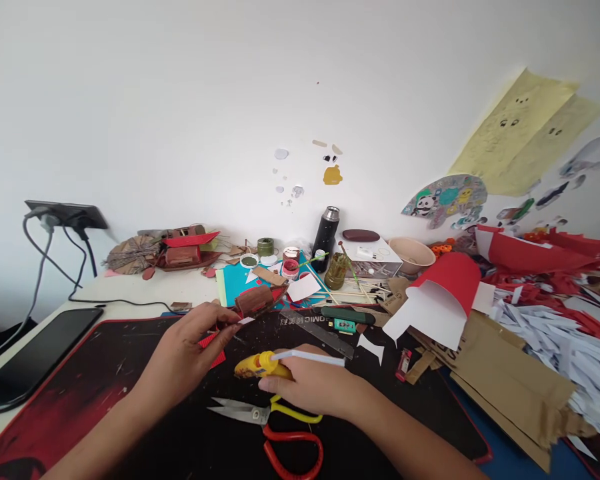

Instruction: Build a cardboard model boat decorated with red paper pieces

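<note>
My left hand [187,347] pinches a small white paper piece [247,321] between thumb and fingertips, just in front of a reddish-brown model [254,302]. In my right hand [313,380] is a yellow glue gun [263,365], its nozzle end pointing left, toward the area below my left fingertips. A white glue stick [320,359] sticks out of its back over the hand. Scissors [257,415] with red and yellow handles lie with parted blades below the glue gun. Partly behind my left fingers is a red textured piece [219,359].
A dark mat [405,427] covers the desk front, with a ruler [325,337] and a cutter [347,314] on it. Behind stand paint jars [290,268] and a black flask [326,237]. Cardboard [510,380] and white paper strips [575,353] pile up right; a phone [40,353] lies left.
</note>
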{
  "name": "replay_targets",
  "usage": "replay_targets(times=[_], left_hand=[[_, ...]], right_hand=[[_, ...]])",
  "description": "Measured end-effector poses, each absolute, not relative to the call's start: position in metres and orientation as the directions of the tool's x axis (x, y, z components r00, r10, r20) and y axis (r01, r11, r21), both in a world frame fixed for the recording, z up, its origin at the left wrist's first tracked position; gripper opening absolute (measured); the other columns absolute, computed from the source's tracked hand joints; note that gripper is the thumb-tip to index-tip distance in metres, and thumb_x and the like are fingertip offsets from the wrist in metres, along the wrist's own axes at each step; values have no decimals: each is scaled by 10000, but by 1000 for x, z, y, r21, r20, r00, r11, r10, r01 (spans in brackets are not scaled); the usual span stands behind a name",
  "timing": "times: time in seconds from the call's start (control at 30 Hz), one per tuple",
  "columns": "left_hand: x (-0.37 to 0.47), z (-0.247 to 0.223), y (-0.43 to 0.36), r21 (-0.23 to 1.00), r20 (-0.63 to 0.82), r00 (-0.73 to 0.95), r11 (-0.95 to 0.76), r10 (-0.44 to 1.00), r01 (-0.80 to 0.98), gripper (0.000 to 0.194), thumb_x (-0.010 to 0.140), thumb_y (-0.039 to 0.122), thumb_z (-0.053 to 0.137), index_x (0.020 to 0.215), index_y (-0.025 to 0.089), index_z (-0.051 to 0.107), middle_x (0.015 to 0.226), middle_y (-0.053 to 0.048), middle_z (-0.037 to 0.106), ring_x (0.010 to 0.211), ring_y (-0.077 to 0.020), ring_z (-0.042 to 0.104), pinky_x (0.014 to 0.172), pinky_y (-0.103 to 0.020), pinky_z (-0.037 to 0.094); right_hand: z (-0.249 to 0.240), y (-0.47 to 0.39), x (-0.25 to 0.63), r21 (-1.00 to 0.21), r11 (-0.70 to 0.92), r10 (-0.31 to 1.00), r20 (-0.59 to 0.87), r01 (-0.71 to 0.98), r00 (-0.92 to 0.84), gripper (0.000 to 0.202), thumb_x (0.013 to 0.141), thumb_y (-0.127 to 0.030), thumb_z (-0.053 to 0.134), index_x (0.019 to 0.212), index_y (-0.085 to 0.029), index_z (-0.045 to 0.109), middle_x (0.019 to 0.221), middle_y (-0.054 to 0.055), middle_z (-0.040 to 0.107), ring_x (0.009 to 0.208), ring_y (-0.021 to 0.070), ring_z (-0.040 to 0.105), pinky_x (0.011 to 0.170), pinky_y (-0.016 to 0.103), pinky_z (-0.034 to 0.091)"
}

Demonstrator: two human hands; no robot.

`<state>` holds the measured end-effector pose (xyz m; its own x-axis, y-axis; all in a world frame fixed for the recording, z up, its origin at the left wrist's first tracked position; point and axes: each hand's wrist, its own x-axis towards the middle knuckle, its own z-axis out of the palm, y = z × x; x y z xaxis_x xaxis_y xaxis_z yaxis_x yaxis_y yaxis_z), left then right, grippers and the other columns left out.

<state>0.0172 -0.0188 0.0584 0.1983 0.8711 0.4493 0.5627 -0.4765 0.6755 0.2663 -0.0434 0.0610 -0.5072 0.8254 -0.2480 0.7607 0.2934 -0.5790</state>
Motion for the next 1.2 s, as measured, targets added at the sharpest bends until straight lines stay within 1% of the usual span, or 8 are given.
replay_targets(times=[0.1,0.17,0.33,0.47,0.57,0.67,0.83,1.2], left_hand=[[19,58,-18,734,391,197,-434,899,523,262,932,528,681,935,276,751,934,-33,797,864,-240,741,783,-317,564],[22,60,-16,803,309,173,-354,935,480,309,899,572,703,914,265,741,932,-34,794,866,-251,742,783,-325,571],[28,67,-14,883,173,173,-230,970,409,391,846,634,723,876,245,727,895,-38,767,844,-253,716,787,-339,573],[34,69,-14,882,171,197,-239,965,406,400,841,642,734,865,243,723,890,-42,767,850,-249,694,804,-337,559],[42,69,-14,875,153,224,-237,963,422,398,838,647,725,844,249,723,837,-31,749,791,-236,670,743,-324,546],[52,69,-14,889,111,243,-206,964,410,390,821,638,723,826,248,723,835,-35,754,794,-245,681,743,-334,554],[63,66,-12,900,63,297,-182,953,396,367,847,608,709,820,243,729,831,-25,754,805,-241,692,779,-338,558],[61,49,-7,931,-5,271,-94,963,352,398,841,634,719,871,240,760,903,-50,807,872,-280,739,835,-375,597]], right_hand=[[62,-48,276,-685,265,813,-220,679,-539,264,997,-442,651,999,-213,782,892,25,787,772,200,695,635,256,388],[61,-51,282,-756,209,792,-241,620,-560,276,1023,-403,616,1037,-203,807,900,15,806,765,179,703,639,237,411],[53,-54,292,-710,274,831,-164,649,-531,249,985,-318,676,1127,-223,858,1077,61,849,936,229,762,800,272,490],[44,-51,295,-820,152,934,-64,552,-353,253,993,-341,662,1135,-223,836,863,49,824,750,205,734,728,297,504],[37,-46,292,-908,102,965,-9,406,-263,263,990,-381,668,1149,-223,804,697,2,727,584,164,627,629,289,477],[35,-41,283,-945,113,974,44,306,-223,275,962,-403,697,1155,-229,788,626,-30,628,543,149,564,571,276,441],[36,-31,266,-967,149,979,115,208,-166,258,942,-418,702,1099,-221,758,613,-48,545,528,139,518,537,265,398],[22,-18,250,-979,134,981,109,155,-162,234,953,-445,664,977,-215,698,618,-40,554,541,134,503,517,251,372]])
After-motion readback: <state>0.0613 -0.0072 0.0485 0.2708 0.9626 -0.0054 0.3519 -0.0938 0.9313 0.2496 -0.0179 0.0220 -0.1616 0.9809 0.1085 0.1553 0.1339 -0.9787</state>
